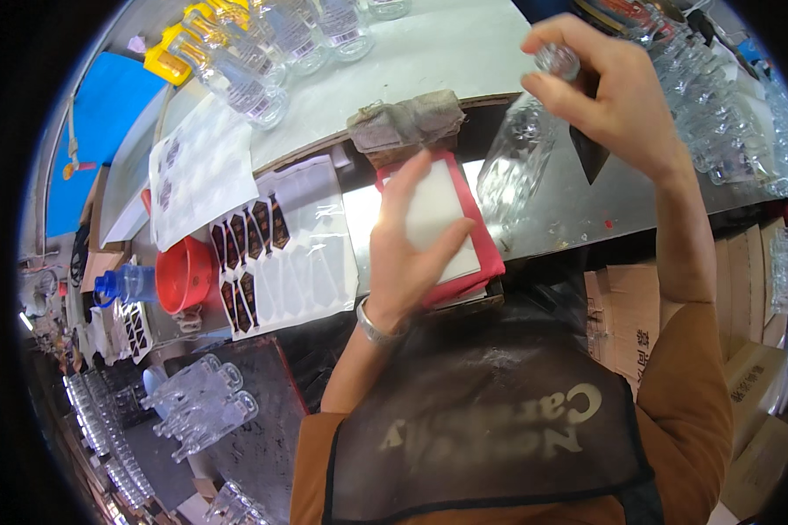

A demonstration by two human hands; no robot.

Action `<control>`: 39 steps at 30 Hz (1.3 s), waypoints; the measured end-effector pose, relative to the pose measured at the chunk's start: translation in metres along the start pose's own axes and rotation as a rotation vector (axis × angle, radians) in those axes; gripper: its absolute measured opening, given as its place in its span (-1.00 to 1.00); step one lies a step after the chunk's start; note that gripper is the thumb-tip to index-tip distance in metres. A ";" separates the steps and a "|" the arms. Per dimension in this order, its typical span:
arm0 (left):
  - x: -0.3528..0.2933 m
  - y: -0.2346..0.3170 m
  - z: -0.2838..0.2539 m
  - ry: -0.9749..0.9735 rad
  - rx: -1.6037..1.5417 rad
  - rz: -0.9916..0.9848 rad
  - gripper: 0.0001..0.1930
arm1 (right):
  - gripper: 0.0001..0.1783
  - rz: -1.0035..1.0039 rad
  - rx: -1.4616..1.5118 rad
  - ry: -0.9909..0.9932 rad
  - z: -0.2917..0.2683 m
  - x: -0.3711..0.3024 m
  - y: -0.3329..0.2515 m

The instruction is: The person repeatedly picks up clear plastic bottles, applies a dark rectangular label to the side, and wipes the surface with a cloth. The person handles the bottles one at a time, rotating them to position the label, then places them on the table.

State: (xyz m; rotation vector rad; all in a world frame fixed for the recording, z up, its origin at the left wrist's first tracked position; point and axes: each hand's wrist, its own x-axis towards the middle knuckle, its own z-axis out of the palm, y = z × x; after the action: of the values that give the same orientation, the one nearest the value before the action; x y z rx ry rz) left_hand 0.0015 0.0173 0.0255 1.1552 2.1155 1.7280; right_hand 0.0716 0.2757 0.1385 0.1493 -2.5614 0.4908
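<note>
My right hand [617, 101] grips a clear glass bottle [518, 157] by its top end. The bottle hangs tilted, its body blurred, above the grey worktop. With fingers spread and nothing held, my left hand [407, 249] hovers over or rests on a white pad [438, 199]; contact is hard to tell. Red cloth [481, 232] wraps the pad's edges. A folded grey rag [407, 121] lies just beyond it. Left of the pad is a transfer sheet [311, 232] with several dark, tie-shaped decals [258, 229] along one side.
Decorated bottles [254, 92] stand at the far left, near a white paper sheet [197, 179]. A red bowl [184, 276] sits at the left beside a blue-capped jug [130, 284]. Many clear bottles [705, 114] crowd the right side. Cardboard boxes [626, 319] stand below.
</note>
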 end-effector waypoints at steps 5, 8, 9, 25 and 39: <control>0.006 0.006 0.007 -0.101 -0.341 -0.080 -0.05 | -0.67 0.259 0.439 -0.141 0.018 0.051 -0.040; 0.004 -0.015 0.008 -0.042 -0.628 -0.322 -0.24 | -0.61 0.317 0.555 -0.077 0.082 0.025 -0.015; 0.003 -0.027 0.009 -0.008 -0.672 -0.372 -0.24 | -0.61 0.391 0.582 -0.113 0.091 0.014 -0.014; -0.008 -0.036 0.022 0.169 -0.609 -0.454 -0.34 | -0.47 0.495 0.650 0.014 0.127 -0.107 -0.074; -0.024 -0.040 -0.009 0.193 -0.249 -0.278 -0.36 | -0.46 0.700 0.968 -0.081 0.140 -0.122 -0.066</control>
State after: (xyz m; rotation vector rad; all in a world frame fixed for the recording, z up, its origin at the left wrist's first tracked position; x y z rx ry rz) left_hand -0.0054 -0.0066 -0.0150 0.6184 1.9728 1.9598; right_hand 0.1230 0.1632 -0.0154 -0.4155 -2.1557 1.9718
